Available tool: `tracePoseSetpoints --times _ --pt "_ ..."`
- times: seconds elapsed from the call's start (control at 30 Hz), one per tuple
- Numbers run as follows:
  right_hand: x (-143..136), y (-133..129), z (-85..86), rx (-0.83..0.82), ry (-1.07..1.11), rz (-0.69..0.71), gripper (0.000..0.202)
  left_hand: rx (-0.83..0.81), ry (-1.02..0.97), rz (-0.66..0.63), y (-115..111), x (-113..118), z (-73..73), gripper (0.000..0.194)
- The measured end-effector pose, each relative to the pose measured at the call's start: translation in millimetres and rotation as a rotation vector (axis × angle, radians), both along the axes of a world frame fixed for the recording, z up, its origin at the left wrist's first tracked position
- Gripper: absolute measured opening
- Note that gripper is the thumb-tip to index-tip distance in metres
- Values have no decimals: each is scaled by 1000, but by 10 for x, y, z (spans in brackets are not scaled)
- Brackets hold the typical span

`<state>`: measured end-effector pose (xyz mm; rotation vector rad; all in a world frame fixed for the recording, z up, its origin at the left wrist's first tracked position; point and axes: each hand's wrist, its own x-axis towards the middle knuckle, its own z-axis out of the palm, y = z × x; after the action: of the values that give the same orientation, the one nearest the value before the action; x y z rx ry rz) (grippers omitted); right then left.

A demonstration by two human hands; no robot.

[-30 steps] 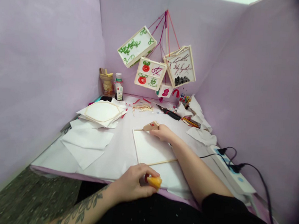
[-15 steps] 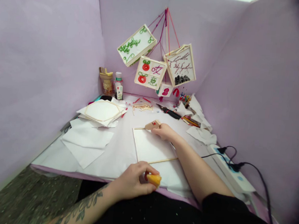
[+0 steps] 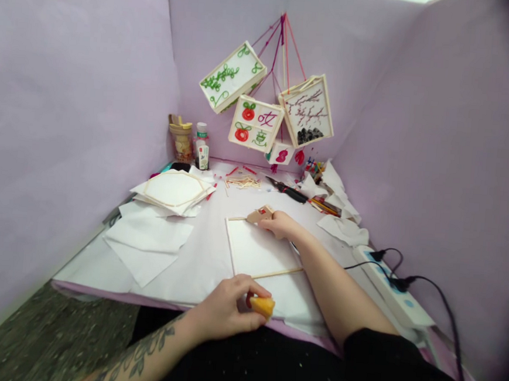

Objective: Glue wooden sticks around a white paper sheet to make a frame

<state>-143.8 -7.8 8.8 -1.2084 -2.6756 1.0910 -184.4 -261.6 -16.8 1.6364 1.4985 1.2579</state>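
Near the table's front edge, my left hand pinches a small yellow-orange piece between thumb and fingers. My right hand is closed on a beige tool with a small red mark, over the far edge of a frame. That frame has thin wooden sticks along its edges and white paper inside it. It lies flat on the white-covered table, and its right side is partly hidden by my right forearm.
Paper sheets and stacked stick-edged panels lie left. Behind are loose sticks, black-handled pliers and bottles. Decorated boxes hang above. A power strip with black cables sits right, beside crumpled paper.
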Motion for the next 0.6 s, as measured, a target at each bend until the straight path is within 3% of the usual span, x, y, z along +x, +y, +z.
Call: tracePoseSetpoints --times 0.6 --pt "-39 -24 -35 -1 25 12 23 14 3 -20 -17 -2 -13 33"
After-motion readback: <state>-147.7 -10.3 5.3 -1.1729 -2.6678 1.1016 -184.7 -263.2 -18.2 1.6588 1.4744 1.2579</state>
